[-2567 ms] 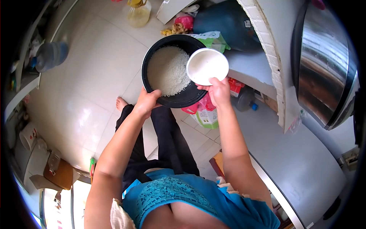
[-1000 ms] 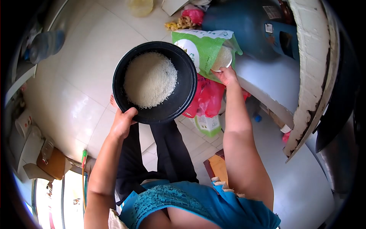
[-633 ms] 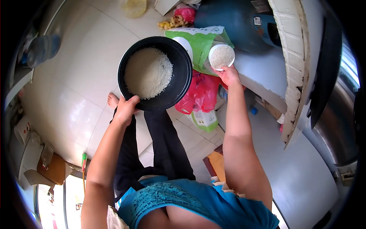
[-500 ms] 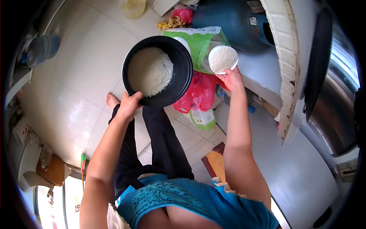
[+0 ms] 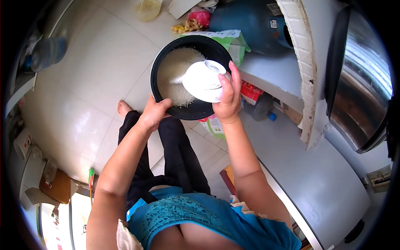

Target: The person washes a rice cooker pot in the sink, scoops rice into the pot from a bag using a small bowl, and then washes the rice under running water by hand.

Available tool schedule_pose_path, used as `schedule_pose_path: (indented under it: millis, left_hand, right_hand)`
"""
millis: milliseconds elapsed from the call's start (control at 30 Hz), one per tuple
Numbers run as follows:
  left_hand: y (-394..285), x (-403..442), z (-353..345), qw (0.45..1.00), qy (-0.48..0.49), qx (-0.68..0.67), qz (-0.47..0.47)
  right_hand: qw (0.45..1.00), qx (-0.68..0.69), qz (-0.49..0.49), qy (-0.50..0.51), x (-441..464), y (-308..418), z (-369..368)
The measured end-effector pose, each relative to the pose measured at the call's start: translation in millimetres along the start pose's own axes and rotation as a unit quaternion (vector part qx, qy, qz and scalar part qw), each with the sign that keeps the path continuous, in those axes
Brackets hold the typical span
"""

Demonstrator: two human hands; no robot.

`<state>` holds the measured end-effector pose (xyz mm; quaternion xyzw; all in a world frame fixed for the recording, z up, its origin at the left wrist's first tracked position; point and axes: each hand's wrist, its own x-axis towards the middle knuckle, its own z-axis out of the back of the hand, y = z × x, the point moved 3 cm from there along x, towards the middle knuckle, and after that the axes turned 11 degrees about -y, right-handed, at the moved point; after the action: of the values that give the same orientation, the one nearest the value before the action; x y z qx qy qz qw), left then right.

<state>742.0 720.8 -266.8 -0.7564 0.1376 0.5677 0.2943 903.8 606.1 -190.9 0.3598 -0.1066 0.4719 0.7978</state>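
while the right hand (image 5: 228,106) tips a white bowl (image 5: 198,85) over a black pot (image 5: 204,110), the left hand (image 5: 154,112) clasps the pot's rim, upper centre of the frame.
bowl: smooth, glossy, round, foot ring upward, gripped between thumb and fingers. rice (image 5: 173,62): pale, dry-looking, fine-grained, heaped toward the pot's left side; a blurred white streak at the bowl's edge, probably falling grains. pot: deep, round, smooth dark inner wall; left thumb over the lower-left rim, fingers beneath partly hidden. green bag (image 5: 241,46): thin, creased plastic, just beyond the pot's upper right. risks, as judged: a wide or hasty tip could scatter grains over the rim; slick glaze could slip from the fingers; a one-sided hold could let the pot tilt under added weight.
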Motion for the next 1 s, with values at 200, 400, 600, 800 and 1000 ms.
schedule_pose_path:
  millis: [200,400,600,800,1000]
  left_hand:
    - [0.7,-9.2,-0.5,0.999,-0.044,0.011,-0.008]
    - [23.7,13.1,-0.6,1.0,-0.017,0.011,0.009]
    - [34.0,38.5,7.4,0.999,-0.023,0.032,0.016]
    - [60.9,68.8,24.3,0.994,-0.098,0.043,0.023]
    - [87.6,84.5,17.8,0.989,-0.14,0.033,0.032]
  right_hand:
    - [0.975,0.092,-0.2,0.044,-10.4,-14.2,4.9]
    - [0.655,0.412,-0.632,-0.048,-38.2,-50.2,26.4]
    - [0.653,0.34,-0.672,-0.078,-60.5,-170.3,48.3]
    - [0.734,0.007,-0.67,0.11,-85.2,-302.9,-15.0]
    - [0.775,-0.371,-0.309,0.408,-93.7,-364.1,-100.2]
